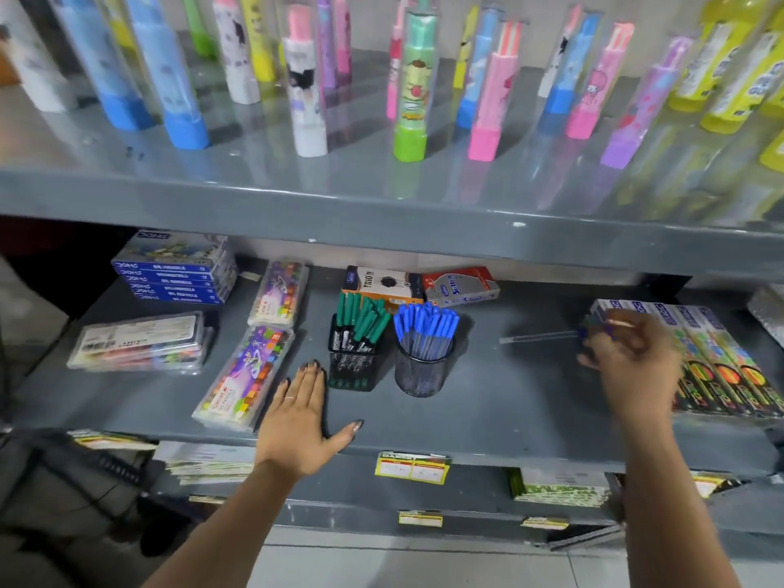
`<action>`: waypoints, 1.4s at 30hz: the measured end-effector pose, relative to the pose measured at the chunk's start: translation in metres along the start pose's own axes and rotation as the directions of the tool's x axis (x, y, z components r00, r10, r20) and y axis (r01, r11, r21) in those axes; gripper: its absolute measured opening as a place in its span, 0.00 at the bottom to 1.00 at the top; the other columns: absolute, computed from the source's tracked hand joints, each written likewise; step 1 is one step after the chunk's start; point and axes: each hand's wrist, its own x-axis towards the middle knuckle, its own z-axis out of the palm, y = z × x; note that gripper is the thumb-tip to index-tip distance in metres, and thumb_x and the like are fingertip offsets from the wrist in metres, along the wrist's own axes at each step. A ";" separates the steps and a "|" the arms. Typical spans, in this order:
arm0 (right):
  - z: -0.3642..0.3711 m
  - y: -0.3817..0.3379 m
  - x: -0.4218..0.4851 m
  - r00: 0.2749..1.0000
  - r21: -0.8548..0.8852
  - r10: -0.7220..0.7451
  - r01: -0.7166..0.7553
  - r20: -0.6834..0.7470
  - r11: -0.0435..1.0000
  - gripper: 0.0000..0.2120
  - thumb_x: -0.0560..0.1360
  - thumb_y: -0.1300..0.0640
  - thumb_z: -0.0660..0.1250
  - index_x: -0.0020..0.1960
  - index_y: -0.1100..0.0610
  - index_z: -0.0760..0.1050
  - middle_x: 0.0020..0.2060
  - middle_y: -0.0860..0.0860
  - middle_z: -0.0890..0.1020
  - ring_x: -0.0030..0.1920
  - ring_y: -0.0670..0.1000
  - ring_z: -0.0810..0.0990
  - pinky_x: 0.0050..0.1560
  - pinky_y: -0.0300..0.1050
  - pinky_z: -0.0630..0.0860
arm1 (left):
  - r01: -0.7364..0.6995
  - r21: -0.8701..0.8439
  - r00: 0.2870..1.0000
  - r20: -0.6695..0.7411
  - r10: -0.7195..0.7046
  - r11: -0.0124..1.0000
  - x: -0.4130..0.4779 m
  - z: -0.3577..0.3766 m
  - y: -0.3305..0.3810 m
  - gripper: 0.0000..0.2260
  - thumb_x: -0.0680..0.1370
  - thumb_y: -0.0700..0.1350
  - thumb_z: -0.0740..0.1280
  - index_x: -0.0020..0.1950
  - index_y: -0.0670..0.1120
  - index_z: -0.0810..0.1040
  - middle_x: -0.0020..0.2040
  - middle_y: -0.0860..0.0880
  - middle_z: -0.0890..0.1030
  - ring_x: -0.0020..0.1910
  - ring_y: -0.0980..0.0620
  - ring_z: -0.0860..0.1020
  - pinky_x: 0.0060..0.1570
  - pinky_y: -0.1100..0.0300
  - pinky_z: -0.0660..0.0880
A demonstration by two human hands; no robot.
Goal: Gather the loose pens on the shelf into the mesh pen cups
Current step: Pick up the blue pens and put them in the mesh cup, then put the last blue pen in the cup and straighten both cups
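Two black mesh pen cups stand mid-shelf. The square cup (352, 367) holds green-capped pens, and the round cup (424, 369) to its right holds blue-capped pens. My left hand (303, 422) lies flat and open on the grey shelf (488, 418), just left of the square cup, holding nothing. My right hand (632, 362), blurred by motion, is at the right of the shelf. Its fingers pinch the capped end of a clear blue-capped pen (539, 336), which points left toward the cups.
Colour-pencil boxes (721, 362) lie right of my right hand. Crayon packs (246, 375) and stacked blue boxes (178, 271) fill the left side. Two small cartons (420, 284) sit behind the cups. The upper shelf carries upright colourful tubes (411, 87).
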 end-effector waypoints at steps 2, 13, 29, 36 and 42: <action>0.018 -0.020 -0.007 0.993 0.104 -0.093 0.086 0.067 0.991 0.14 0.73 0.65 0.71 0.43 0.45 0.78 0.34 0.43 0.84 0.37 0.46 0.83 0.37 0.38 0.82 | 0.007 -0.004 1.000 0.013 -0.007 1.000 0.000 0.000 0.000 0.50 0.70 0.78 0.40 0.79 0.43 0.47 0.80 0.45 0.50 0.79 0.50 0.46 0.77 0.52 0.44; 0.119 -0.018 -0.030 0.902 -0.262 -0.328 0.401 0.282 0.878 0.08 0.69 0.53 0.72 0.41 0.47 0.73 0.22 0.38 0.75 0.27 0.39 0.76 0.35 0.39 0.75 | -0.006 -0.002 1.000 0.000 0.006 1.000 0.000 0.004 0.001 0.49 0.70 0.77 0.41 0.79 0.43 0.46 0.81 0.46 0.48 0.79 0.50 0.44 0.77 0.52 0.44; 0.119 0.040 -0.050 0.920 -0.267 -0.046 0.160 0.389 0.950 0.41 0.65 0.44 0.76 0.72 0.45 0.59 0.64 0.49 0.70 0.60 0.48 0.72 0.58 0.50 0.75 | 0.021 -0.204 0.999 -0.022 -0.026 0.979 0.002 -0.009 0.004 0.51 0.68 0.79 0.51 0.79 0.44 0.51 0.81 0.47 0.52 0.79 0.50 0.49 0.77 0.53 0.47; 0.132 0.075 -0.065 0.825 -0.248 0.133 0.008 0.549 0.969 0.65 0.50 0.41 0.82 0.76 0.40 0.45 0.67 0.42 0.73 0.66 0.40 0.71 0.67 0.45 0.70 | 0.178 -0.779 0.909 -0.104 -0.403 0.602 0.023 -0.035 0.050 0.53 0.60 0.62 0.80 0.77 0.50 0.56 0.75 0.51 0.68 0.72 0.50 0.67 0.68 0.50 0.68; 0.146 0.090 -0.064 0.866 -0.194 0.087 0.012 0.493 0.981 0.49 0.51 0.45 0.82 0.67 0.33 0.62 0.52 0.39 0.84 0.51 0.39 0.83 0.55 0.50 0.81 | 0.170 -0.898 0.860 -0.065 -0.506 0.405 0.044 -0.033 0.078 0.39 0.61 0.53 0.83 0.66 0.55 0.66 0.54 0.58 0.79 0.56 0.51 0.79 0.52 0.59 0.74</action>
